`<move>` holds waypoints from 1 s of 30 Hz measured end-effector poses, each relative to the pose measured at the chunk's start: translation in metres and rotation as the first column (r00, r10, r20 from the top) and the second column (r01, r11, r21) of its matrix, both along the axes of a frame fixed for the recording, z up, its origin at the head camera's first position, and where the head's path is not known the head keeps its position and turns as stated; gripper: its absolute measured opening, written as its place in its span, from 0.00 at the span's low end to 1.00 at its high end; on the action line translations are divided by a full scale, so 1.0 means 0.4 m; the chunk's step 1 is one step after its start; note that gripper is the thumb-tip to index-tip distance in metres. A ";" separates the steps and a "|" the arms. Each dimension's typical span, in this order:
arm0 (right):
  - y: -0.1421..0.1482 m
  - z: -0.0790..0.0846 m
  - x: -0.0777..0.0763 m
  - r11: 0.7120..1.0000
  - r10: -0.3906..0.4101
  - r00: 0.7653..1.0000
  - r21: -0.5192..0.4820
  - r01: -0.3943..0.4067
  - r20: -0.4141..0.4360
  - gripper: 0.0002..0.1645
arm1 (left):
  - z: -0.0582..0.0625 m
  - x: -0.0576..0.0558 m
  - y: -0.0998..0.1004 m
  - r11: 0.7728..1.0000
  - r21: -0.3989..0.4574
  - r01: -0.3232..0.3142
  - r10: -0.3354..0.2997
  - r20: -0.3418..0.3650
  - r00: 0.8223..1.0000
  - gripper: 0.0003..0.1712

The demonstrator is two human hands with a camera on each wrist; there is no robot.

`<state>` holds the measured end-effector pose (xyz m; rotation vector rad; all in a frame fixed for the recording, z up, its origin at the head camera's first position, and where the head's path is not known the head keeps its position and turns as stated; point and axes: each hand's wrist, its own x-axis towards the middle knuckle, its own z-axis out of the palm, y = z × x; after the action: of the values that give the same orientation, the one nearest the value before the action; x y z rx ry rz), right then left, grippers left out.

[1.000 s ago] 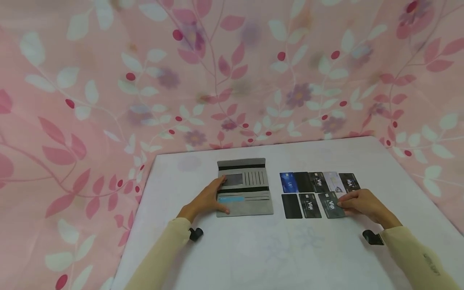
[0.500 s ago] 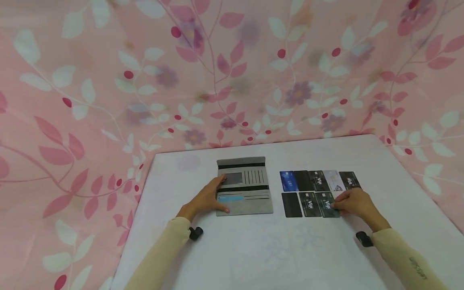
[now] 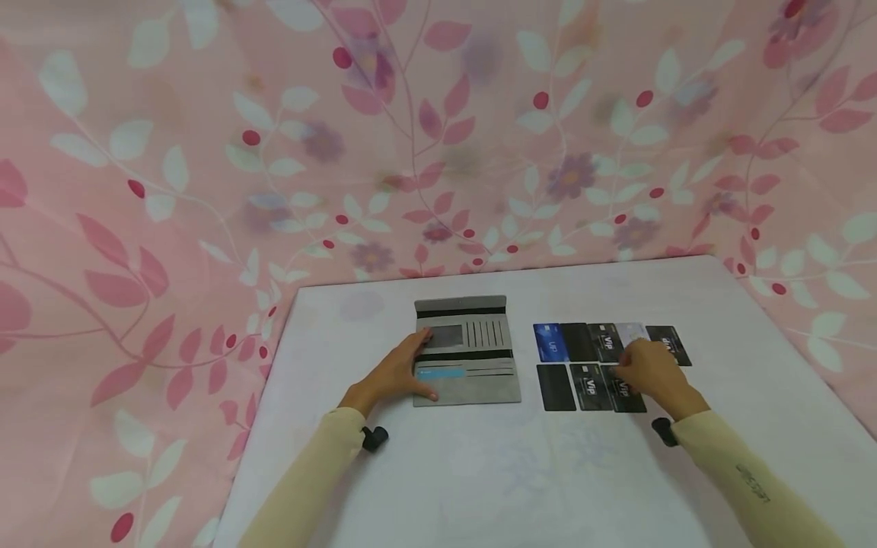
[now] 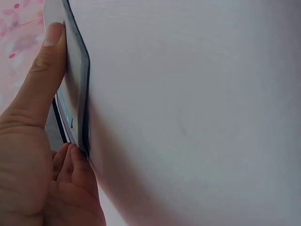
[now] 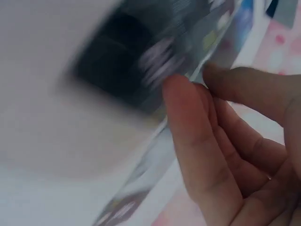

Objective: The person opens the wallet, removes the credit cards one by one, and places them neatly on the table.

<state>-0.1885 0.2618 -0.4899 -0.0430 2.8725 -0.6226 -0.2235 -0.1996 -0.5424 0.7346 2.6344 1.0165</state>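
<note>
A grey wallet (image 3: 473, 390) lies unfolded on the table, with card slots, a clear window and a light blue card (image 3: 438, 374) in a slot. My left hand (image 3: 389, 373) rests spread on its left side, thumb on the lower panel and fingers near the window. My right hand (image 3: 651, 373) hovers over the right end of two rows of cards, close to a dark Vip card (image 3: 632, 403). In the right wrist view its thumb and index finger stand apart, with no card between them. That Vip card (image 5: 122, 66) is blurred there.
The upper row has a blue VIP card (image 3: 551, 342), a black card (image 3: 578, 342), a Vip card (image 3: 605, 342), a pale card (image 3: 632, 331) and a dark card (image 3: 674, 344). A black card (image 3: 556, 388) and another Vip card (image 3: 591, 388) lie below. Floral cloth hangs behind.
My right hand drew the tilted Vip card left until it lined up beside its neighbour, then came off its right edge and moved up and left over the cards. My left hand stays put.
</note>
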 end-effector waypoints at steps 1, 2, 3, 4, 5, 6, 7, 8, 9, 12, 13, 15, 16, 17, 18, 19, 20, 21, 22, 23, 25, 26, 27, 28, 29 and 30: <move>-0.029 0.003 -0.013 1.000 0.025 0.999 -0.017 -0.025 -0.035 0.09 | 0.002 0.001 -0.002 1.000 0.000 -0.003 0.003 0.006 1.000 0.76; -0.061 0.004 -0.027 0.998 0.052 0.996 -0.041 -0.055 -0.072 0.09 | 0.002 0.001 -0.005 1.000 0.004 -0.003 0.003 0.006 1.000 0.76; -0.095 0.005 -0.041 0.994 0.083 0.991 -0.063 -0.090 -0.101 0.09 | 0.001 0.001 -0.007 1.000 0.006 -0.006 0.006 0.012 1.000 0.76; -0.131 0.005 -0.056 0.987 0.119 0.984 -0.090 -0.131 -0.132 0.08 | 0.000 0.001 -0.008 1.000 0.014 -0.006 0.005 0.018 1.000 0.76; -0.170 0.005 -0.068 0.976 0.151 0.977 -0.133 -0.171 -0.151 0.07 | -0.003 0.001 -0.009 1.000 0.017 -0.003 0.003 0.020 1.000 0.76; -0.210 0.005 -0.079 0.963 0.183 0.969 -0.170 -0.211 -0.166 0.06 | -0.006 0.001 -0.010 1.000 0.021 -0.001 0.001 0.023 1.000 0.76; -0.250 0.004 -0.089 0.944 0.219 0.959 -0.207 -0.255 -0.181 0.05 | -0.010 0.001 -0.009 1.000 0.021 0.000 -0.001 0.029 1.000 0.76; -0.288 0.001 -0.098 0.923 0.258 0.947 -0.241 -0.300 -0.192 0.04 | -0.013 0.001 -0.008 1.000 0.018 0.001 -0.002 0.034 0.999 0.76; -0.325 -0.002 -0.104 0.898 0.299 0.934 -0.272 -0.345 -0.195 0.04 | -0.016 0.000 -0.006 1.000 0.013 0.001 -0.001 0.040 0.999 0.76; -0.420 -0.020 -0.124 0.811 0.433 0.878 -0.337 -0.478 -0.203 0.04 | -0.018 -0.001 0.003 1.000 0.005 0.000 0.000 0.046 0.999 0.77; -0.446 -0.027 -0.129 0.784 0.476 0.856 -0.344 -0.518 -0.202 0.04 | -0.016 0.000 0.006 1.000 0.004 0.000 0.000 0.048 0.999 0.77; -0.491 -0.035 -0.139 0.734 0.553 0.810 -0.348 -0.584 -0.193 0.04 | -0.011 0.001 0.011 1.000 0.006 0.001 -0.001 0.046 0.999 0.76; -0.510 -0.037 -0.143 0.710 0.583 0.790 -0.354 -0.609 -0.189 0.04 | -0.008 0.002 0.013 1.000 0.005 0.002 -0.002 0.043 0.999 0.76; -0.526 -0.037 -0.146 0.690 0.608 0.773 -0.362 -0.627 -0.181 0.04 | -0.005 0.003 0.014 1.000 0.003 0.003 -0.003 0.040 0.999 0.75; -0.540 -0.037 -0.150 0.674 0.628 0.758 -0.363 -0.643 -0.175 0.04 | -0.001 0.004 0.014 1.000 0.001 0.004 -0.004 0.035 0.999 0.75; -0.552 -0.035 -0.152 0.661 0.644 0.746 -0.369 -0.654 -0.170 0.03 | 0.002 0.005 0.014 1.000 -0.005 0.003 -0.002 0.033 0.999 0.75; -0.563 -0.031 -0.155 0.651 0.655 0.738 -0.375 -0.661 -0.162 0.03 | 0.005 0.006 0.013 1.000 -0.007 0.001 -0.001 0.029 1.000 0.75; -0.573 -0.028 -0.158 0.642 0.666 0.731 -0.383 -0.664 -0.151 0.03 | 0.009 0.006 0.012 1.000 -0.007 -0.002 0.002 0.026 1.000 0.75; -0.581 -0.025 -0.161 0.637 0.676 0.724 -0.384 -0.669 -0.138 0.02 | 0.011 0.006 0.011 1.000 -0.010 -0.003 0.003 0.021 1.000 0.75; -0.589 -0.021 -0.164 0.635 0.687 0.716 -0.379 -0.673 -0.121 0.02 | 0.013 0.006 0.009 1.000 -0.010 -0.003 0.004 0.017 1.000 0.75; -0.602 -0.015 -0.169 0.637 0.704 0.704 -0.358 -0.683 -0.092 0.02 | 0.014 0.005 0.006 1.000 -0.020 -0.007 0.007 0.019 1.000 0.75; -0.607 -0.013 -0.171 0.643 0.707 0.703 -0.344 -0.684 -0.075 0.02 | 0.014 0.005 0.006 1.000 -0.023 -0.005 0.005 0.016 1.000 0.75; -0.611 -0.012 -0.173 0.650 0.710 0.702 -0.328 -0.685 -0.060 0.03 | 0.013 0.004 0.006 1.000 -0.024 -0.003 0.004 0.014 1.000 0.75; -0.615 -0.010 -0.174 0.658 0.711 0.702 -0.310 -0.687 -0.046 0.03 | 0.012 0.003 0.005 1.000 -0.026 -0.001 0.001 0.012 1.000 0.75; -0.619 -0.007 -0.175 0.667 0.709 0.705 -0.295 -0.684 -0.033 0.04 | 0.011 0.003 0.005 1.000 -0.025 0.001 -0.001 0.010 1.000 0.75; -0.623 -0.006 -0.175 0.676 0.705 0.709 -0.283 -0.680 -0.021 0.04 | 0.011 0.002 0.005 1.000 -0.027 0.002 -0.001 0.009 1.000 0.75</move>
<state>-0.2586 0.0127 -0.4924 -1.0706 2.3591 -0.7980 -0.2227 -0.1977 -0.5381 0.7245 2.6344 0.9796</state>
